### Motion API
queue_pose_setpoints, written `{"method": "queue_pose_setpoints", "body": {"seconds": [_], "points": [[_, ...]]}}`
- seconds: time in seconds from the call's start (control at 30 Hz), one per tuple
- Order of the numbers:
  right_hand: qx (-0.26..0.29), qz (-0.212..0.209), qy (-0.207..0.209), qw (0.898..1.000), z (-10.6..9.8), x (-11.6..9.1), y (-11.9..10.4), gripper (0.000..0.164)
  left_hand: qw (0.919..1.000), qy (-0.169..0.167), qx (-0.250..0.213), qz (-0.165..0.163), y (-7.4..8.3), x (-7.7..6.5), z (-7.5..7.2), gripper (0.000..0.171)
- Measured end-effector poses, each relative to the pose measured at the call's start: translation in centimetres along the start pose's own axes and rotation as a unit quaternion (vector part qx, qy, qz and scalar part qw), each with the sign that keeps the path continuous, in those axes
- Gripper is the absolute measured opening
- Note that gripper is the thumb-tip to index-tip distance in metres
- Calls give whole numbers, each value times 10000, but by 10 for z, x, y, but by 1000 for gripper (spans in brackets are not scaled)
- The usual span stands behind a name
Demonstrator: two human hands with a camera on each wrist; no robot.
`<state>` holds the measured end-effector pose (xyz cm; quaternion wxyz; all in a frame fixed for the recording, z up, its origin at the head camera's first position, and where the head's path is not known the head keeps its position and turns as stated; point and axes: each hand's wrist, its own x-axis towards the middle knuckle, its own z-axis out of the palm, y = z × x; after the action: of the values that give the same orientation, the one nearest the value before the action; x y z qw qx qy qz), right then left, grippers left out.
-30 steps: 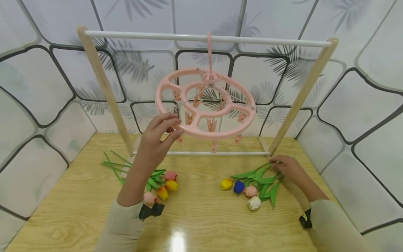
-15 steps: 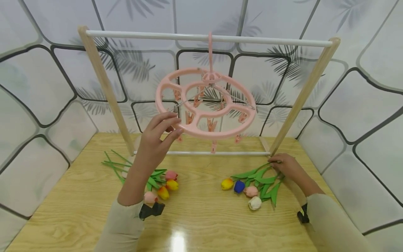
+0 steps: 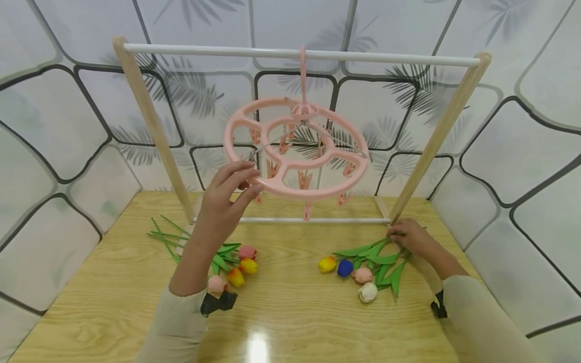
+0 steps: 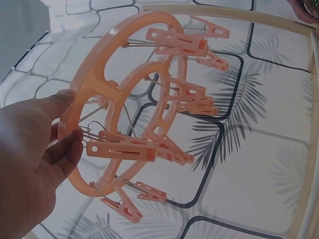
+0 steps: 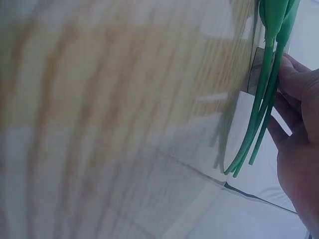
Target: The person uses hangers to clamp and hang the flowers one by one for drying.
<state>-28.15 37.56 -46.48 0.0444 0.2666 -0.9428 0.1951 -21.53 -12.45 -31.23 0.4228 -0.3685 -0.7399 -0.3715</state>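
Note:
A pink round clip hanger point(image 3: 313, 193) hangs by its hook from a white rod, with several pegs point(image 4: 127, 149) dangling under it. My left hand point(image 3: 222, 199) pinches the near left part of its rim between thumb and fingers, as the left wrist view also shows. On the table at right lie several artificial tulips, among them a yellow one point(image 3: 327, 264), a blue one point(image 3: 345, 268), a pink one point(image 3: 362, 275) and a white one point(image 3: 368, 292). My right hand point(image 3: 414, 241) pinches at their green stems point(image 5: 264, 107); its fingertips are partly hidden behind them.
The drying rack's white top rod point(image 3: 386, 58) joins two slanted wooden legs point(image 3: 438, 141). More tulips lie at left, red point(image 3: 247, 252), yellow point(image 3: 235, 277) and pink point(image 3: 217, 284), partly behind my left forearm. Patterned panels enclose the wooden table point(image 3: 290, 312).
My right hand has shifted slightly away from me, near the stem ends. My left hand stays on the hanger's rim, and the hanger is nearly still.

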Motion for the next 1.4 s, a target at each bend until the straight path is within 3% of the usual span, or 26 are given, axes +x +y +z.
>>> {"method": "queue_pose_setpoints", "body": {"seconds": [0.33,0.63,0.9,1.03,1.13,1.4], "points": [[-150,-598,449,9971,-1,-1,-1,12,10000,-21,-40,-47,2,1,-1,38],[-197,-728,718,9946,-11,-2,-3,12,10000,-18,9,-84,1,0,-2,34],[159,282,208,9993,-24,-4,-13,9,9998,-12,25,-187,1,-1,-1,26],[259,556,211,9979,-26,-6,-14,10,9999,5,18,-145,2,-1,0,26],[269,608,360,9971,-27,-7,-14,10,9999,3,0,-137,2,-1,0,26],[94,125,1266,9918,-29,-6,-18,5,9999,110,-2,-37,3,0,-2,26]]}}
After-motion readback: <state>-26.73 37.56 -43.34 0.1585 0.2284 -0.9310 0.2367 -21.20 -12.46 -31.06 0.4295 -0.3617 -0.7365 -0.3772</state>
